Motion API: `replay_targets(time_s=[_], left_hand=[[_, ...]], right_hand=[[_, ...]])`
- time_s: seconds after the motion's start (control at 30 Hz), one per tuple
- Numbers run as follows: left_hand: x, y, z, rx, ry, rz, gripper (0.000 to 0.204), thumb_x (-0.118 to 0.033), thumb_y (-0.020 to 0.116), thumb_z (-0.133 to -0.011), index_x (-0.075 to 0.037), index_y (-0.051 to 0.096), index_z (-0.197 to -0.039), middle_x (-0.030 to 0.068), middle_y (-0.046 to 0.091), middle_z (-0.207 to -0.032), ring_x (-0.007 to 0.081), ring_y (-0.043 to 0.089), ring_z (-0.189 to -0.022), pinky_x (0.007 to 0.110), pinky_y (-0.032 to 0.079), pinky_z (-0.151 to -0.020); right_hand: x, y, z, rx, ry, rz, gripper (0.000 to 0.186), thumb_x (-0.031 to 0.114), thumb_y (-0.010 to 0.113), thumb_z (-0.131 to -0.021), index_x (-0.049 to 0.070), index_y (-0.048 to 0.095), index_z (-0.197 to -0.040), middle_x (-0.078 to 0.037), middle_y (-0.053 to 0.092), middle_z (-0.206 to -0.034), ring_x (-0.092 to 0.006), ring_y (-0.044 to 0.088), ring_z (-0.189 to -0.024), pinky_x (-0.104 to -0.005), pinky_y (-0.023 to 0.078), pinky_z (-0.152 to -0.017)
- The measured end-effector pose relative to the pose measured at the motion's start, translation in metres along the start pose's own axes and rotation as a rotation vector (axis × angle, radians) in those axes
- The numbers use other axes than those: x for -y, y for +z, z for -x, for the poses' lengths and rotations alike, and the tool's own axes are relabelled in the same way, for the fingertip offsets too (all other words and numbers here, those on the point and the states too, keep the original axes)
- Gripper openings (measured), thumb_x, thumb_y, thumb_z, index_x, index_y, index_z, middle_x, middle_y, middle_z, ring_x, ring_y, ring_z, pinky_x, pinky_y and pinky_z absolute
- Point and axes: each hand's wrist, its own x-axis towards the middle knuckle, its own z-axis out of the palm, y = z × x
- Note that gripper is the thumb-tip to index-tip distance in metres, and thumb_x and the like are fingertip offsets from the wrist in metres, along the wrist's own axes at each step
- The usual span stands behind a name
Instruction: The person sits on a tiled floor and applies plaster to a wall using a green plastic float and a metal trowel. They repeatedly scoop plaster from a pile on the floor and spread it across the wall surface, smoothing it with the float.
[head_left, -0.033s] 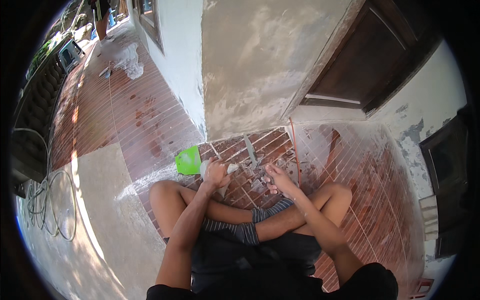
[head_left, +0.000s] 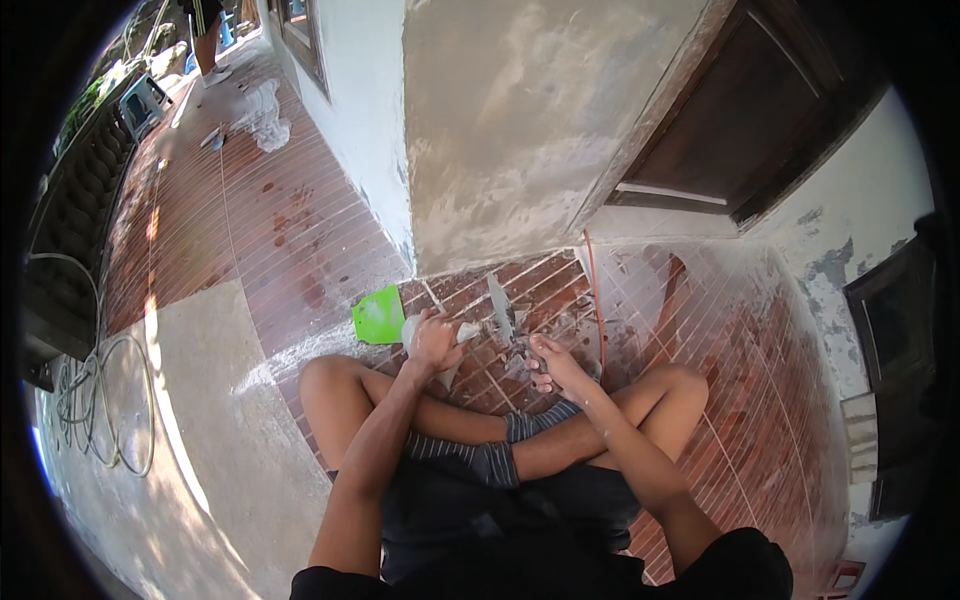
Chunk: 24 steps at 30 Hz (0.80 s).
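Observation:
My left hand [head_left: 435,342] is closed around a whitish, powder-coated thing [head_left: 411,333] that sticks out on both sides of the fist; its kind is hard to make out. Just left of it, a bright green flat plastic piece [head_left: 377,316] with white dust on it lies on the tiles. My right hand [head_left: 556,364] grips the handle of a trowel [head_left: 501,302], its long grey blade reaching forward and left toward the wall. Beneath both hands are pale scraps and dust on the red tiles [head_left: 485,362].
Ahead stands a patchy plastered wall corner [head_left: 500,150], with a brown wooden door [head_left: 725,110] to its right. An orange cord [head_left: 595,290] runs over the tiles. A coiled hose [head_left: 105,410] lies left. Farther off are a white sheet [head_left: 264,115], a stool [head_left: 143,105] and a person's legs [head_left: 206,45].
The trowel's blade has turned in my right hand, showing its flat face more broadly. My left hand keeps its hold, and the view has shifted slightly.

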Motion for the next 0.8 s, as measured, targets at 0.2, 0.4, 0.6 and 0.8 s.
replay_targets(time_s=[0.2,0.4,0.6,0.8], left_hand=[[-0.008,-0.011,-0.003,0.0,0.041,0.009,0.028,-0.028,0.068,-0.075,-0.006,0.068,-0.093,0.0167,0.067,-0.092,0.031,0.063,-0.099,0.044,0.038,-0.096],[-0.004,-0.009,-0.003,0.043,0.008,-0.004,0.029,-0.026,0.066,-0.075,-0.004,0.068,-0.093,0.0186,0.067,-0.091,0.0331,0.063,-0.097,0.046,0.038,-0.095],[-0.002,0.004,-0.002,0.096,-0.032,-0.095,0.039,-0.035,0.062,-0.077,-0.006,0.07,-0.101,0.0213,0.07,-0.096,0.0357,0.065,-0.098,0.053,0.035,-0.105],[0.002,0.009,0.001,-0.006,0.036,0.0,0.038,-0.04,0.063,-0.077,-0.007,0.07,-0.094,0.0203,0.07,-0.088,0.0362,0.066,-0.094,0.058,0.038,-0.096]], right_hand=[[-0.028,-0.009,-0.027,0.281,0.062,-0.124,0.035,0.043,0.043,-0.104,0.015,0.051,-0.124,0.005,0.043,-0.071,-0.003,0.031,-0.045,-0.0203,0.027,-0.039],[-0.018,-0.026,-0.028,0.435,0.128,-0.256,0.039,0.046,0.042,-0.104,0.015,0.052,-0.127,0.006,0.043,-0.071,-0.0011,0.029,-0.041,-0.018,0.023,-0.035],[0.023,-0.039,0.02,0.801,0.03,-0.489,0.044,0.044,0.038,-0.105,0.012,0.05,-0.133,0.004,0.04,-0.07,-0.001,0.028,-0.04,-0.0175,0.02,-0.032],[0.205,-0.017,0.165,0.373,-0.867,-0.138,0.045,0.044,0.045,-0.103,0.016,0.042,-0.139,0.001,0.043,-0.075,-0.0054,0.035,-0.044,-0.0217,0.031,-0.035]])
